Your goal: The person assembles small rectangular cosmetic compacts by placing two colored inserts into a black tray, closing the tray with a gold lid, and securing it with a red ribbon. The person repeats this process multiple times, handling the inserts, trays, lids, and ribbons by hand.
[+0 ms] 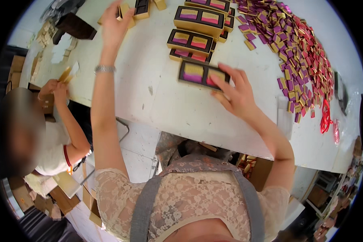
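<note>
1. The person's right grip [238,93] pinches the right end of a dark-faced box [192,73], thumb near its lower edge, fingers over its top and face; motion blurs both.
2. That box has two windows, purple and gold at left, pink and gold at right. It is just on the near side of a stack of similar boxes [198,18].
3. The left grip [114,21] is at small gold boxes [125,11] by the upper edge; whether it is closed on one cannot be told.
4. Beside it is a gold box with a dark inside [142,8].
5. Right of the stack, a heap of wrapped pieces [285,46] in purple, gold and red spreads over the pale surface [149,60].
6. Near the heap's lower end lies a red ribbon [326,117].
7. At left, a co-worker [54,151] holds a yellowish piece [65,74].
</note>
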Available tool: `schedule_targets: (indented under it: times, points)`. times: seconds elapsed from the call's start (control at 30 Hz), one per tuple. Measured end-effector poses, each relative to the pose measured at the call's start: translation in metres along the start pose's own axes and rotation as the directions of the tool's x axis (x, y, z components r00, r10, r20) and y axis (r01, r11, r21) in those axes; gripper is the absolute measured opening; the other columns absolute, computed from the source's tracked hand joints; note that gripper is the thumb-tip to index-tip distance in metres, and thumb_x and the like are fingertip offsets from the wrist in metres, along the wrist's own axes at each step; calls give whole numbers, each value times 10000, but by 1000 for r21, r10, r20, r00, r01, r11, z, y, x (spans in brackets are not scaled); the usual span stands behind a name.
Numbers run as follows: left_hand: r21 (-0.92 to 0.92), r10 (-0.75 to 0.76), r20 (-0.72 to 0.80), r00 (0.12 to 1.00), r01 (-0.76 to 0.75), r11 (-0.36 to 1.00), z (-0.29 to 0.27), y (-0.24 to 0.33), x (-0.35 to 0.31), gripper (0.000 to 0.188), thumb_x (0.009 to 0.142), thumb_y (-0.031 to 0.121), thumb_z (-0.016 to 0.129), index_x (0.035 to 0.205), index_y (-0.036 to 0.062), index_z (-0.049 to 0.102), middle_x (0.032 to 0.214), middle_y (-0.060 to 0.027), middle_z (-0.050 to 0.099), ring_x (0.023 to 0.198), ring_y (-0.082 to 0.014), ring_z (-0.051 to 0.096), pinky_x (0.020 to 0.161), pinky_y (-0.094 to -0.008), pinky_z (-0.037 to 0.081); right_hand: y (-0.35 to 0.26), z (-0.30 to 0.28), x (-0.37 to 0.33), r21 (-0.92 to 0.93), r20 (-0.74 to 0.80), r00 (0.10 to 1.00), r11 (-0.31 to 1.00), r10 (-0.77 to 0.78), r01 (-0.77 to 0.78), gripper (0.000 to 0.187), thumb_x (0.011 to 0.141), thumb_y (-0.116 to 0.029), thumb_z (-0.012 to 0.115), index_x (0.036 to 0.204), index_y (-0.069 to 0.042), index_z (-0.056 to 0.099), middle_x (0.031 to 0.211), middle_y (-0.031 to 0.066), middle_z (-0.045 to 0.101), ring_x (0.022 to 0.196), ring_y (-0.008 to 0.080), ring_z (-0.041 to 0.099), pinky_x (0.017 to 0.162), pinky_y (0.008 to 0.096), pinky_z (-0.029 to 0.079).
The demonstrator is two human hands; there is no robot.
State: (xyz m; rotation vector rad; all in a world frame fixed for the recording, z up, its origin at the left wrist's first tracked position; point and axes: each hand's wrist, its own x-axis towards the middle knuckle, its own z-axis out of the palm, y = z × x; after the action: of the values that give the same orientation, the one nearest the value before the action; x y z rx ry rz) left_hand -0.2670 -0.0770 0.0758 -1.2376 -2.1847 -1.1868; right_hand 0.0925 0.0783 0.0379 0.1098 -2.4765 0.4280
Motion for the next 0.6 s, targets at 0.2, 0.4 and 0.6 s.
schedule_targets:
  times: [0.2, 0.4, 0.6]
  points:
    - [372, -298, 303, 905, 175, 912, 42, -161, 46, 918, 691, 716, 653, 1354, 96, 515, 1415, -328, 349, 1329, -418, 345, 1083, -438, 316, 33, 61, 73, -315, -255, 966, 943, 29, -111, 439, 717, -260, 770, 1138, -190, 667, 1203, 65, 571, 969, 266, 543, 771, 355, 443]
    - [268, -361, 324, 875, 281, 921, 33, -68, -3, 646, 778, 532, 676, 1306, 174, 573, 1460, -202, 384, 1232, -266, 521, 995, -362, 430, 48, 59, 77, -368, -351, 934, 908, 65, -201, 353, 729, -281, 762, 1045, -157, 664, 1037, 38, 568, 902, 222, 531, 711, 359, 435]
    - [30, -34, -31, 999, 35, 999, 3, 5, -75, 417, 827, 178, 721, 1231, 135, 622, 1429, -151, 422, 1268, -283, 458, 1009, -349, 403, 126, 30, 31, -212, -473, 790, 820, 390, -532, 318, 795, -276, 726, 1018, -93, 594, 1026, 85, 571, 935, 281, 547, 787, 398, 479]
